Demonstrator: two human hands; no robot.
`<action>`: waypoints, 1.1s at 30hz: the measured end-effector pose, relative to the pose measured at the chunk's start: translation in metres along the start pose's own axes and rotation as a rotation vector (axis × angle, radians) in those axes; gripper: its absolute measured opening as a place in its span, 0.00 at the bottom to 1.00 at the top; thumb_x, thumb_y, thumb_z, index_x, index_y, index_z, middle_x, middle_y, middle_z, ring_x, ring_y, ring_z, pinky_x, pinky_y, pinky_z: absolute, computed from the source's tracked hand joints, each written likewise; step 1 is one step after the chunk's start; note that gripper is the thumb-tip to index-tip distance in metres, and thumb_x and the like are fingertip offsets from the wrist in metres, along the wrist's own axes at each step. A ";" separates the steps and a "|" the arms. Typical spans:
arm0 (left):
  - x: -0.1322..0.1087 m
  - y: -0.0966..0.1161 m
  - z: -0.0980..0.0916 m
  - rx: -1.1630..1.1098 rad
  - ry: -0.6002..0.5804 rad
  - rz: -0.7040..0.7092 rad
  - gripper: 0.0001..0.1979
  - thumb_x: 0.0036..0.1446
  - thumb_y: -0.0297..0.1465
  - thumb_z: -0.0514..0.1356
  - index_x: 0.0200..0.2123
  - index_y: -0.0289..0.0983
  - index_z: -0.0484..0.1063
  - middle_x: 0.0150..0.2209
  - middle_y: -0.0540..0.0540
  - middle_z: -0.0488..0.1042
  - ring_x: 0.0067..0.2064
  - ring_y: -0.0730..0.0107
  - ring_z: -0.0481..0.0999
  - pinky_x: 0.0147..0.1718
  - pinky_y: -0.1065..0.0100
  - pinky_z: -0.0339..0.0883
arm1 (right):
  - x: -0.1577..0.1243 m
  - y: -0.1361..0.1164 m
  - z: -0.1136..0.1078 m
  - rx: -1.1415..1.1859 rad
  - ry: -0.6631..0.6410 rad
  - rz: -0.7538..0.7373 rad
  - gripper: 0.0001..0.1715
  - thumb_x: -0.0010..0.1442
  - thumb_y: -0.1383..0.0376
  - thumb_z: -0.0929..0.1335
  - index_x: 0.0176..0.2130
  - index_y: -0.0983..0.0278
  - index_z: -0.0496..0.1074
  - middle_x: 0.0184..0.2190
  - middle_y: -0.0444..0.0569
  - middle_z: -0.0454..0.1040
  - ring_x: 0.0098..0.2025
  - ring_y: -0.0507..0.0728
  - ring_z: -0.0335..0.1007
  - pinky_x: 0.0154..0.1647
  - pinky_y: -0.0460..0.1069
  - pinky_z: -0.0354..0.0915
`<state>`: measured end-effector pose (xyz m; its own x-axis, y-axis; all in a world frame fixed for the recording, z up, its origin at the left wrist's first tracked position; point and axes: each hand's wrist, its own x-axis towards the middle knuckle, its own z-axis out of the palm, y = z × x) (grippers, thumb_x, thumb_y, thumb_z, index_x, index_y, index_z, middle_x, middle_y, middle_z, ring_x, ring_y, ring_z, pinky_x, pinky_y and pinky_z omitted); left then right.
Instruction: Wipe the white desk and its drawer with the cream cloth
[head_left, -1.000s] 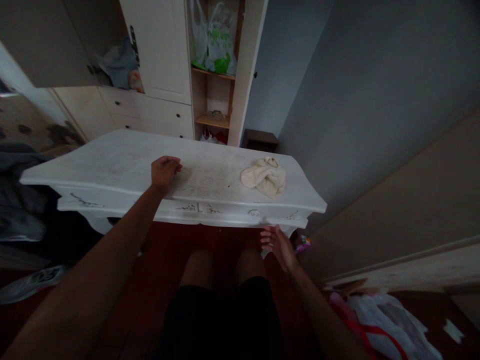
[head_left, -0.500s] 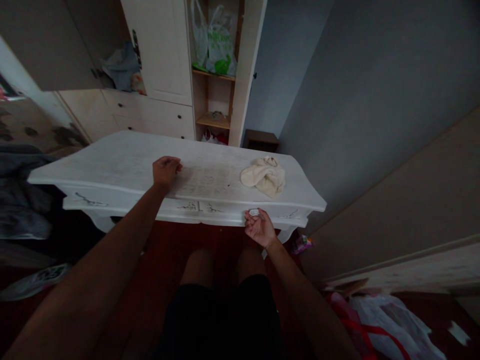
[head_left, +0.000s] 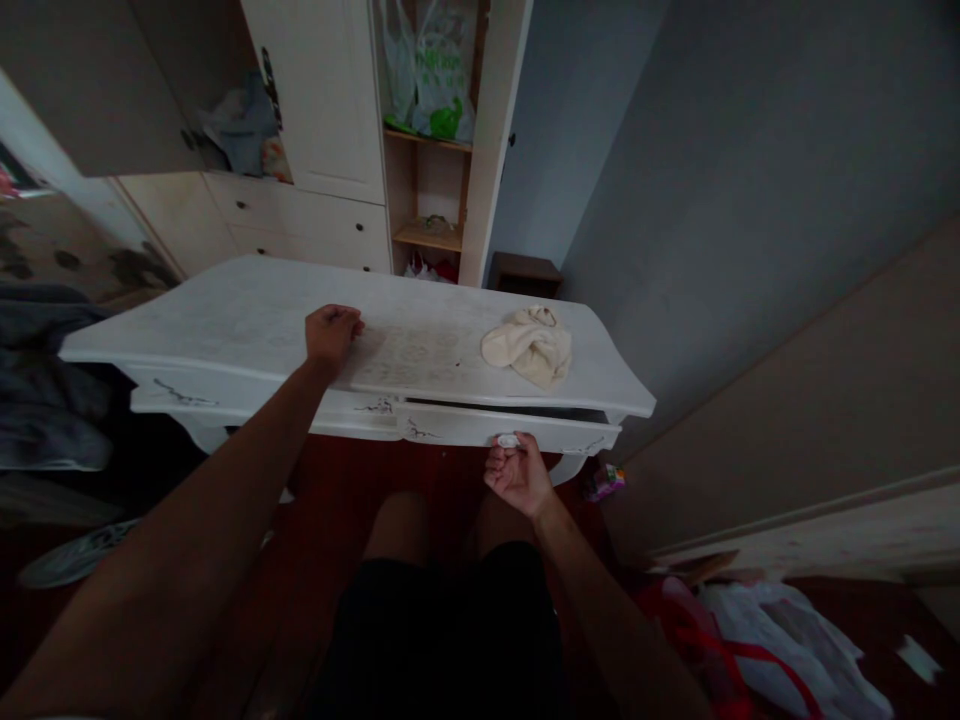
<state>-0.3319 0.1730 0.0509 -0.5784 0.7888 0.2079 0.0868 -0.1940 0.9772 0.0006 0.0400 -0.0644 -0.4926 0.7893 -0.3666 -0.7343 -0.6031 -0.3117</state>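
Note:
A white table [head_left: 225, 330] stands before me. My left hand [head_left: 330, 332] rests on its top with the fingers curled under, nothing visible in it. My right hand [head_left: 516, 472] is closed round the small knob [head_left: 508, 440] of the right-hand drawer [head_left: 465, 428], which is pulled out a little, leaving a dark gap under the tabletop. A crumpled cream cloth [head_left: 529, 344] lies on the tabletop, right of my left hand and just behind the drawer.
A cream wardrobe [head_left: 322, 110] with drawers and open shelves holding plastic bags [head_left: 427, 70] stands behind the table. A grey wall [head_left: 735, 200] runs along the right. White and red bags [head_left: 757, 640] lie on the floor at lower right. Dark bedding [head_left: 37, 370] is at left.
My right hand rose from below the table edge, closed on the drawer knob, and has drawn the right drawer out a little. The left hand stayed on the tabletop.

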 end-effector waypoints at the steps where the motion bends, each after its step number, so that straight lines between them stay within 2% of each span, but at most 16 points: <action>1: 0.000 0.000 0.000 -0.002 0.005 0.001 0.04 0.47 0.25 0.61 0.23 0.37 0.71 0.20 0.51 0.71 0.23 0.73 0.70 0.24 0.71 0.62 | -0.005 0.003 -0.001 -0.003 0.001 0.002 0.12 0.58 0.57 0.68 0.33 0.64 0.73 0.20 0.42 0.69 0.22 0.50 0.61 0.23 0.46 0.60; 8: -0.001 0.002 0.001 0.114 0.012 -0.019 0.02 0.48 0.27 0.61 0.26 0.38 0.69 0.21 0.53 0.70 0.25 0.74 0.69 0.26 0.72 0.65 | -0.042 0.020 -0.006 -0.036 -0.017 0.046 0.15 0.53 0.56 0.71 0.33 0.66 0.73 0.19 0.39 0.66 0.22 0.48 0.59 0.24 0.44 0.58; 15: -0.003 0.002 0.001 0.151 0.019 0.006 0.02 0.49 0.27 0.60 0.26 0.37 0.69 0.21 0.52 0.69 0.26 0.74 0.70 0.27 0.71 0.65 | -0.080 0.044 -0.011 -0.062 0.035 0.055 0.18 0.49 0.55 0.72 0.31 0.69 0.75 0.18 0.38 0.64 0.20 0.47 0.55 0.24 0.44 0.53; 20: -0.006 0.006 0.002 0.137 0.025 -0.006 0.02 0.48 0.26 0.60 0.26 0.36 0.70 0.21 0.53 0.69 0.26 0.74 0.70 0.26 0.72 0.65 | -0.105 0.066 -0.015 -0.109 0.094 0.020 0.21 0.49 0.52 0.73 0.31 0.69 0.75 0.17 0.39 0.65 0.20 0.47 0.56 0.23 0.44 0.51; 26: -0.004 0.002 0.002 0.126 0.028 0.001 0.02 0.49 0.25 0.60 0.26 0.36 0.71 0.20 0.53 0.69 0.24 0.76 0.69 0.25 0.74 0.64 | -0.123 0.092 -0.032 -0.130 0.173 -0.003 0.20 0.47 0.52 0.76 0.29 0.66 0.75 0.17 0.39 0.69 0.20 0.48 0.59 0.23 0.45 0.53; 30: -0.003 -0.002 0.001 0.150 0.020 0.012 0.02 0.49 0.26 0.60 0.28 0.36 0.73 0.21 0.52 0.70 0.23 0.76 0.68 0.24 0.73 0.62 | -0.129 0.105 -0.044 -0.107 0.261 -0.050 0.21 0.42 0.53 0.79 0.29 0.63 0.73 0.24 0.41 0.76 0.20 0.48 0.63 0.23 0.45 0.56; 33: -0.004 -0.002 0.001 0.214 0.017 0.029 0.03 0.50 0.28 0.59 0.29 0.36 0.73 0.21 0.52 0.70 0.24 0.75 0.69 0.24 0.73 0.63 | -0.133 0.112 -0.049 -0.103 0.296 -0.082 0.23 0.40 0.53 0.80 0.29 0.63 0.73 0.26 0.41 0.77 0.21 0.48 0.65 0.23 0.45 0.57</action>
<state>-0.3293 0.1709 0.0481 -0.5867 0.7744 0.2368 0.2722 -0.0868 0.9583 0.0069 -0.1379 -0.0933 -0.2654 0.7769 -0.5709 -0.7076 -0.5592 -0.4320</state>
